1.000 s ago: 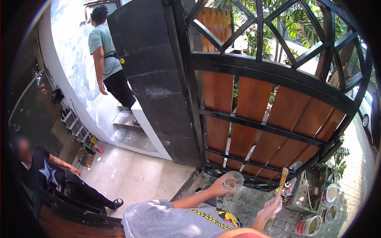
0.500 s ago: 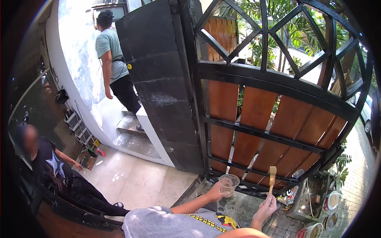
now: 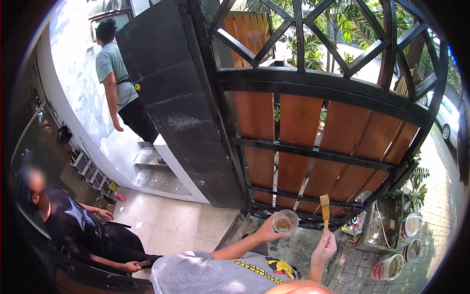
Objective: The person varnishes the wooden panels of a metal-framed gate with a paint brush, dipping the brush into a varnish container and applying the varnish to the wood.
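A clear plastic cup (image 3: pixel 285 215) with a little brownish liquid in the bottom is gripped in my left hand (image 3: pixel 266 232), tilted so its mouth faces me. My right hand (image 3: pixel 323 250) is closed round the handle of a paintbrush (image 3: pixel 325 211), bristles pointing up. Both hands are in front of the lower part of a gate with reddish-brown wooden slats (image 3: pixel 299 117) and a black metal frame (image 3: pixel 313 154). Neither the brush nor the cup visibly touches the gate.
A person in a black shirt (image 3: pixel 81 220) sits at left, holding a small object. Another person (image 3: pixel 115 73) stands by steps (image 3: pixel 156 169) behind a black panel (image 3: pixel 169 93). Several paint buckets (image 3: pixel 389 268) and a planter box (image 3: pixel 377 230) line the right.
My view has turned, so the gate shifts left in the frame. The cup now tips toward me, showing its liquid. The seated person leans forward, and a second hand comes into view.
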